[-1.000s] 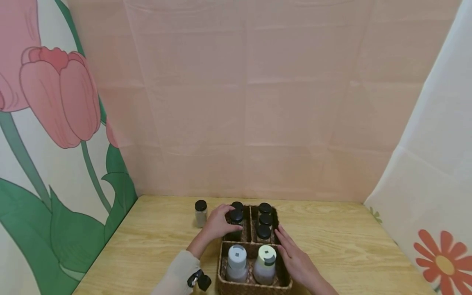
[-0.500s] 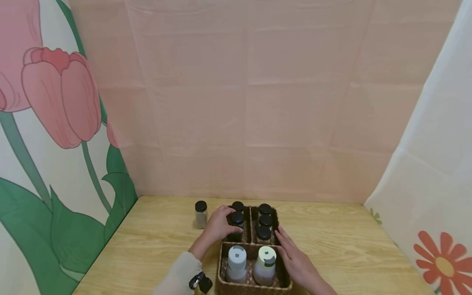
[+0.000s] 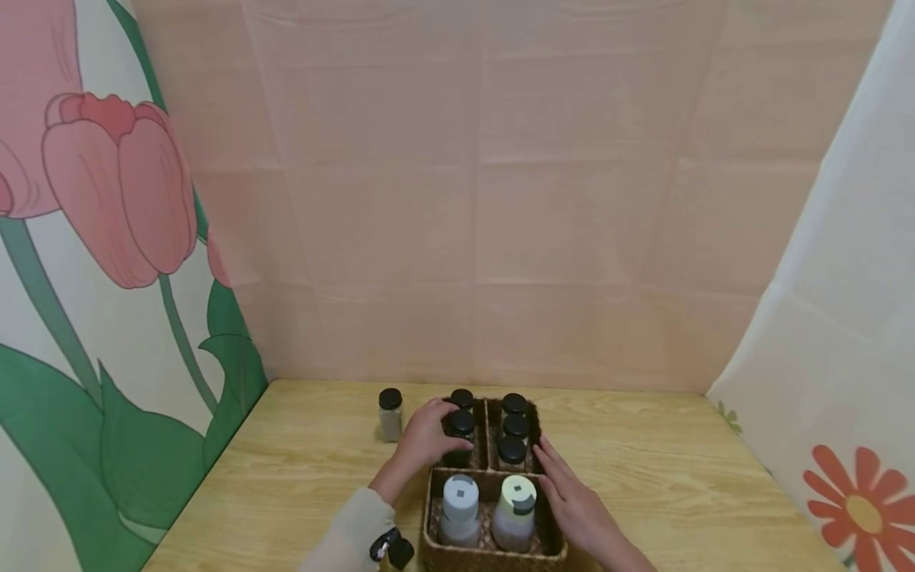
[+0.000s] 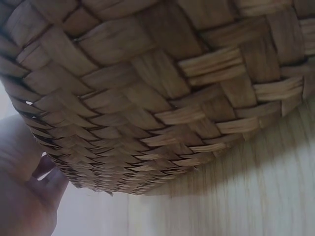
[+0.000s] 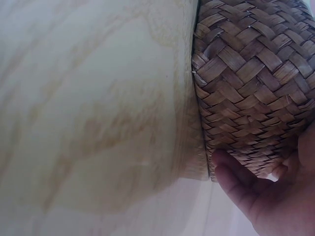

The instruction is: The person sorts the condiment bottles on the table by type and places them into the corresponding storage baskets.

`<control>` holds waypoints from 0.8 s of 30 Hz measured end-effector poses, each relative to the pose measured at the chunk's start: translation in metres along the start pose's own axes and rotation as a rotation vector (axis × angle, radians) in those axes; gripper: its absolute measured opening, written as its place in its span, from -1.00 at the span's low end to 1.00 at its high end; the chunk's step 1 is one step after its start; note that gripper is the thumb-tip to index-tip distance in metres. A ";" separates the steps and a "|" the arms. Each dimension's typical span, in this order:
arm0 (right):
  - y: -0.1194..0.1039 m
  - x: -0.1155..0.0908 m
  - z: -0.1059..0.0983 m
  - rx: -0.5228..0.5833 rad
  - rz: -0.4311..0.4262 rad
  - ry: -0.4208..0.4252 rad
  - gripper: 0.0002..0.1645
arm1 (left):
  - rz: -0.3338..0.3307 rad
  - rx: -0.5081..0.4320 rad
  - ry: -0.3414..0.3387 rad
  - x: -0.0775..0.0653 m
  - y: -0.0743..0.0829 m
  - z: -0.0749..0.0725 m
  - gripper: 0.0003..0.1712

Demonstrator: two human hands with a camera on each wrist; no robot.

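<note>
In the head view, my left hand (image 3: 423,435) holds a black-capped jar (image 3: 462,423) between thumb and fingers, inside the rear left compartment of a brown woven basket (image 3: 493,560). Behind it in that compartment stands another black-capped jar (image 3: 461,398). My right hand (image 3: 577,504) rests with extended fingers along the basket's right side; the right wrist view shows its fingers (image 5: 234,179) against the woven wall (image 5: 256,83). The left wrist view is mostly filled by the basket's wall (image 4: 138,88), with part of the left hand (image 4: 24,182) at its edge; the jar is hidden there.
Several black-capped jars (image 3: 515,426) stand in the rear right compartment. The front compartment holds a white-capped bottle (image 3: 461,508) and a yellow-green-capped bottle (image 3: 514,516). Left of the basket, a black-capped jar (image 3: 390,416) stands on the wooden table (image 3: 643,461). A pink cloth (image 3: 472,199) hangs behind.
The jar in my left hand has shifted very slightly to the right and toward the near side. My right hand stays in place on the basket.
</note>
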State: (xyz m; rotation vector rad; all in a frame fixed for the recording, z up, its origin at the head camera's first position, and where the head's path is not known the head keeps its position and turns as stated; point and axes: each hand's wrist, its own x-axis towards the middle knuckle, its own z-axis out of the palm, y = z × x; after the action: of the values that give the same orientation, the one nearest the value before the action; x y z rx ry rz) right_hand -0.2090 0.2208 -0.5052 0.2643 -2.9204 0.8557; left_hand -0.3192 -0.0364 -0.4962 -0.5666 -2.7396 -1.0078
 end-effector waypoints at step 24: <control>-0.002 0.003 0.002 0.004 0.007 -0.006 -0.33 | -0.018 -0.033 0.000 -0.004 0.002 -0.006 -0.29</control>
State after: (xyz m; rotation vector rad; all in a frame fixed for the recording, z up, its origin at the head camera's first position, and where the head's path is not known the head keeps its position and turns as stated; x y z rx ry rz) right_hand -0.2115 0.2174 -0.5049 0.2572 -2.9277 0.8635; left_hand -0.3148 -0.0401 -0.4909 -0.5484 -2.7370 -1.0588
